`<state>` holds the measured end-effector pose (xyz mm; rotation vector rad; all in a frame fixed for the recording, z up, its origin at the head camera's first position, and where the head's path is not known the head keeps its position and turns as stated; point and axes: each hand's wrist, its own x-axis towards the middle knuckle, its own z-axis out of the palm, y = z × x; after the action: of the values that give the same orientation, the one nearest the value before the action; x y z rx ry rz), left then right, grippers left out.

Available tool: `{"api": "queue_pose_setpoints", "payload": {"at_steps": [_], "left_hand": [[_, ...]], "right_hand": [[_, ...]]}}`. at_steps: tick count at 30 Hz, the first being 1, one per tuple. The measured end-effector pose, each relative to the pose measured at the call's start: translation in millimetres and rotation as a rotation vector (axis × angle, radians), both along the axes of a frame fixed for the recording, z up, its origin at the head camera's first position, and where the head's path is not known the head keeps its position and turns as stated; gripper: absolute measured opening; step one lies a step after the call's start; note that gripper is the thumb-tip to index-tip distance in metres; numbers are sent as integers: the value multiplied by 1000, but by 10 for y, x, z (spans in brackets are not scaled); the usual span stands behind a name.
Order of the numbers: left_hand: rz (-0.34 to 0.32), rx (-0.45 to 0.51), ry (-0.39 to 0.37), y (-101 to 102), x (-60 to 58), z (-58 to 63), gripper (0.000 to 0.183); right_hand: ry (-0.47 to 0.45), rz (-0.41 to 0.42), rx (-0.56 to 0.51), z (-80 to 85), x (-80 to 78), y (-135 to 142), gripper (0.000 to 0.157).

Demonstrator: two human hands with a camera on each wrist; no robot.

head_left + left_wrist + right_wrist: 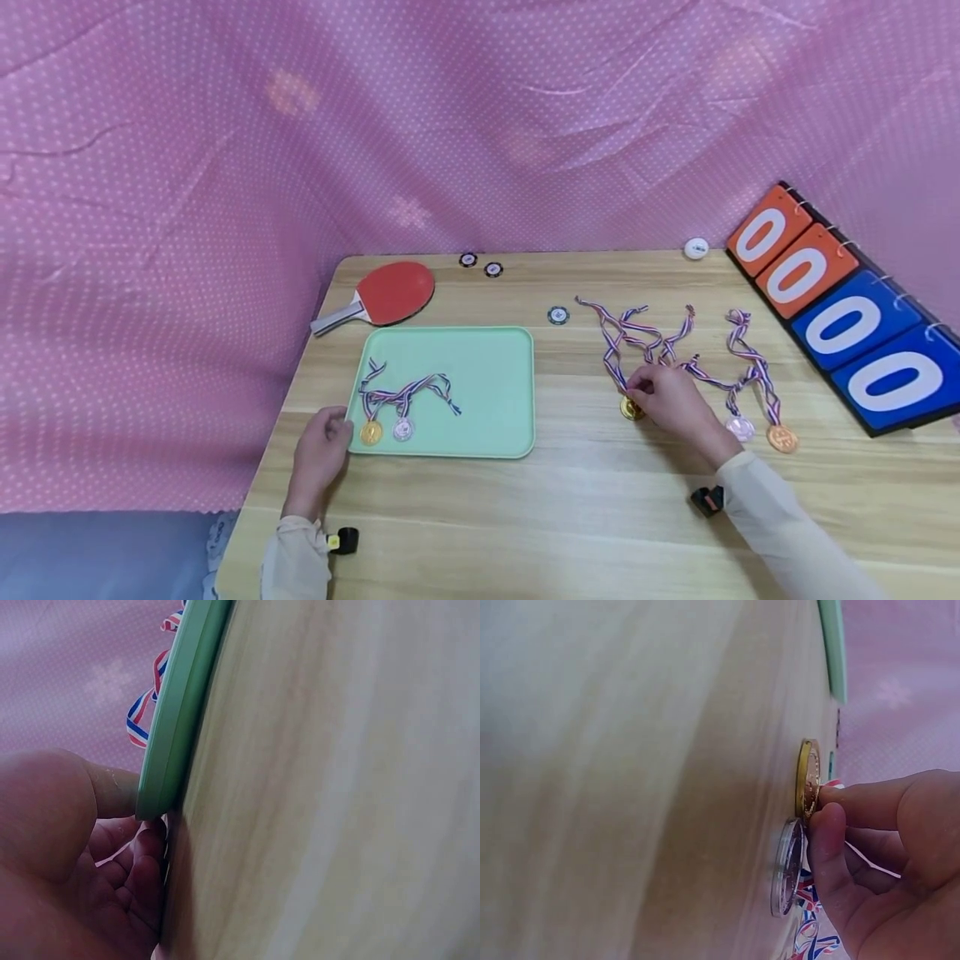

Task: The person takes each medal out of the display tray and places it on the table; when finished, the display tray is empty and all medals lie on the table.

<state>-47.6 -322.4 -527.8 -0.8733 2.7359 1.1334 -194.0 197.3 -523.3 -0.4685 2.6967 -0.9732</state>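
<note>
At the right of the table, my right hand [671,400] pinches a gold medal [808,778] by its upper edge, where its striped ribbon joins; the medal is partly hidden in the head view. To its right lie a silver medal [740,428] and a bronze medal [782,438], ribbons spread out behind them. My left hand [322,450] grips the left edge of a mint green tray [487,392], thumb on the rim and curled fingers against its side. Inside the tray lie another gold medal [371,432] and another silver medal [403,428] with striped ribbons.
A red table tennis paddle [396,293] lies behind the tray. Dark-rimmed chips [492,269] and a white ball [696,248] are toward the back. A flip scoreboard [832,300] showing zeros stands at the right. A pink dotted curtain [480,125] hangs behind the table.
</note>
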Motion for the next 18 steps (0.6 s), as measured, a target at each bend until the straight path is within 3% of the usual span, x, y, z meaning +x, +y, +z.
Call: {"api": "queue_pose_setpoints", "payload": {"at_steps": [18], "left_hand": [[-3, 4, 8, -24, -12, 37, 44]], "right_hand": [[41, -50, 27, 75, 80, -88, 8]]}}
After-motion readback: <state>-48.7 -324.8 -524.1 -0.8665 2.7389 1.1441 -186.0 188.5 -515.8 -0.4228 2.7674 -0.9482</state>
